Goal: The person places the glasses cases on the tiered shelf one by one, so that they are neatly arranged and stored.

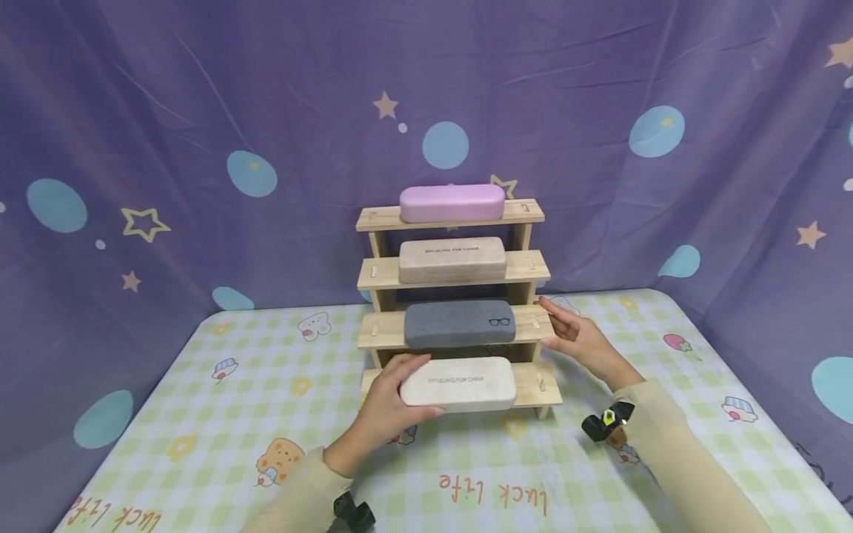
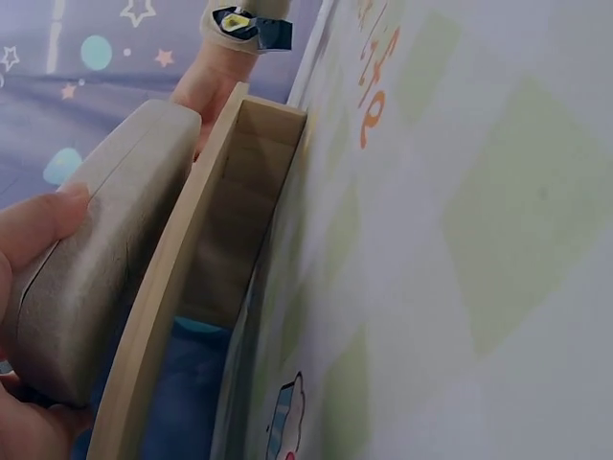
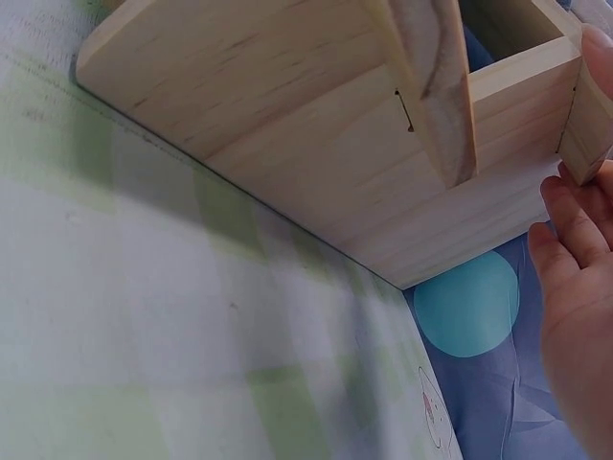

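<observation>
A white glasses case (image 1: 457, 385) with printed lettering is at the lowest step of a wooden tiered stand (image 1: 548, 381). My left hand (image 1: 389, 400) grips its left end, thumb on one side and fingers on the other. In the left wrist view the case (image 2: 105, 240) sits just off the board's front edge, and whether it touches the board is hard to tell. My right hand (image 1: 586, 348) holds the right end of the second board from the bottom. In the right wrist view its thumb and fingers (image 3: 575, 225) lie on opposite sides of that board end.
A grey-blue glasses case (image 1: 453, 326), a beige one (image 1: 453, 260) and a pink one (image 1: 453, 203) lie on the higher steps. The stand is on a table with a green checked cloth (image 1: 266, 400). A purple curtain (image 1: 320, 111) hangs close behind.
</observation>
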`<state>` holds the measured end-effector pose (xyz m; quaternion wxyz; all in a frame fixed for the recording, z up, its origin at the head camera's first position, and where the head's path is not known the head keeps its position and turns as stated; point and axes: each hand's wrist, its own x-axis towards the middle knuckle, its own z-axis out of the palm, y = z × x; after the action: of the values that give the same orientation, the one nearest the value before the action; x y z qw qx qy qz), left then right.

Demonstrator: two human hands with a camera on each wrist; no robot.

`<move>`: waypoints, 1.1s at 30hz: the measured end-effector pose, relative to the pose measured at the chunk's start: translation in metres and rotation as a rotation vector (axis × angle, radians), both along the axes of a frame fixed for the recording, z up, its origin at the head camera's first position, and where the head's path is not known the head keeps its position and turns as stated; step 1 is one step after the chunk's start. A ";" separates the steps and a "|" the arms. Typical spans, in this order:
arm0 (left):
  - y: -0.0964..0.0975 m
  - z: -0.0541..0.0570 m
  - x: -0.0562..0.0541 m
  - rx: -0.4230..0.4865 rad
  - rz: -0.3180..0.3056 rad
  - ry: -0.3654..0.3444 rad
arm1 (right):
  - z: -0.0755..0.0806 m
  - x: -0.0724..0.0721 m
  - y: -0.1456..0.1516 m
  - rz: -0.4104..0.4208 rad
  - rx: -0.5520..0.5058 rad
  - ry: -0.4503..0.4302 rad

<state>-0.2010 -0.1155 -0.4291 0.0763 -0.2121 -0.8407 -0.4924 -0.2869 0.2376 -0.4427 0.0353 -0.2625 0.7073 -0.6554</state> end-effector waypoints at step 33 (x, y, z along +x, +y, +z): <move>0.004 -0.004 -0.002 -0.078 0.025 -0.059 | -0.001 0.000 -0.001 0.011 -0.024 0.002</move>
<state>-0.2031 -0.1111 -0.4332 0.0492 -0.1895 -0.8638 -0.4643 -0.2865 0.2368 -0.4434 0.0351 -0.2672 0.6982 -0.6633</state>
